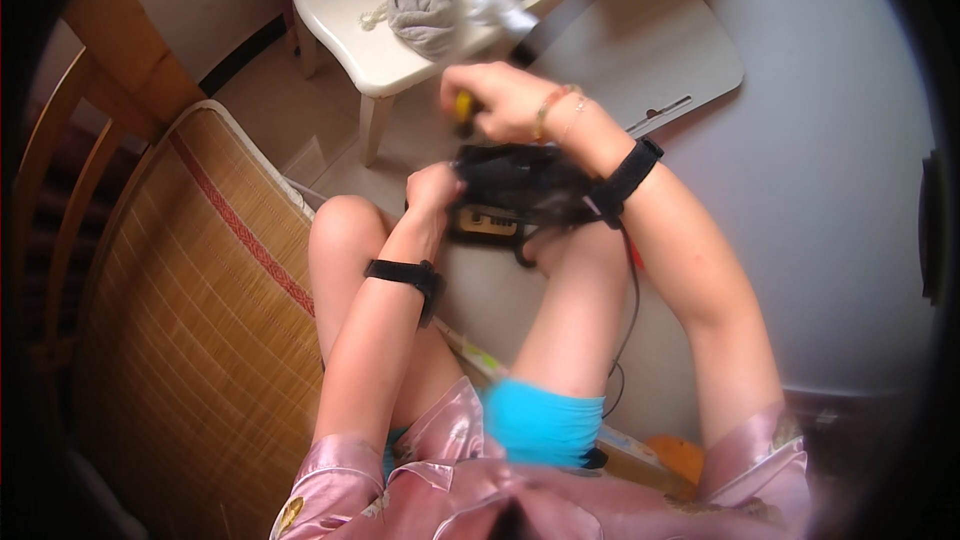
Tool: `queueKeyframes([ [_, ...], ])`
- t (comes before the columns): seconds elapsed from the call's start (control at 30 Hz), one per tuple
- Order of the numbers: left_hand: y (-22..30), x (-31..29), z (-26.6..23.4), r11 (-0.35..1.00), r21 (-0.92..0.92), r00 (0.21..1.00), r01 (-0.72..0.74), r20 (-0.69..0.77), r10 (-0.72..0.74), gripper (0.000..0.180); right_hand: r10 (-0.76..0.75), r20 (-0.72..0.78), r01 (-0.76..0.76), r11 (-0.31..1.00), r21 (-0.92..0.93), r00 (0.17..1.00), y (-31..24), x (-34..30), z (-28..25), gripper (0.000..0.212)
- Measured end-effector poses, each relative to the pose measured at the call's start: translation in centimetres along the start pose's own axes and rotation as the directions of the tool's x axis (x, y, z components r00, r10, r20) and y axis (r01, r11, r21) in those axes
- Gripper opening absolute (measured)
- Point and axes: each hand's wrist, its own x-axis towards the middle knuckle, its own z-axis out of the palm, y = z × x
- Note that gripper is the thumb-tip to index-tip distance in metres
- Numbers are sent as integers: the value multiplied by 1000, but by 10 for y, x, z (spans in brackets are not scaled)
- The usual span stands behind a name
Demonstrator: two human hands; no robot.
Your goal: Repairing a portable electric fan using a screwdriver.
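A black, bulky object, smeared by motion, is held up over my knees; I cannot make out its kind. At its left end my left hand is closed on its edge. My right hand is raised just above it, fingers wrapped round a small yellow-and-black handle whose far end is blurred. Below the black object shows a dark case with a beige panel and small dark slots; whether the two are joined I cannot tell. Black straps circle both of my forearms.
Ahead stands a cream table bearing a grey bundled cloth and crumpled white plastic. To its right leans a pale board against a light wall. A woven mat lies on my left. A thin cable hangs by my right leg.
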Motion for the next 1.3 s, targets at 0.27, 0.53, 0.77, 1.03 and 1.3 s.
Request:
queueKeyframes([
  [0.27, 13, -16, 11, 995, -92, 999, 43, 17, -42, 43, 321, 45, -324, 940, 108, 946, 1, -7, -2, 32],
  [0.53, 2, -5, 7, 998, 47, 999, -41, 22, 39, 49, 321, -362, -430, 859, -278, 875, -8, -1, 13, 46],
  [0.77, 15, -14, 6, 992, -125, 999, 26, 24, -24, 56, 107, -237, -161, 962, -221, 966, 13, -11, 16, 46],
  [1.03, -9, 8, -1, 994, 71, 996, -85, 37, 83, 55, 150, -228, -205, 949, -240, 962, 16, -10, 2, 42],
  [1.3, 6, -16, 8, 949, -311, 992, 56, -90, -88, 13, 455, -352, -557, 779, -287, 818, -7, -6, 5, 41],
])
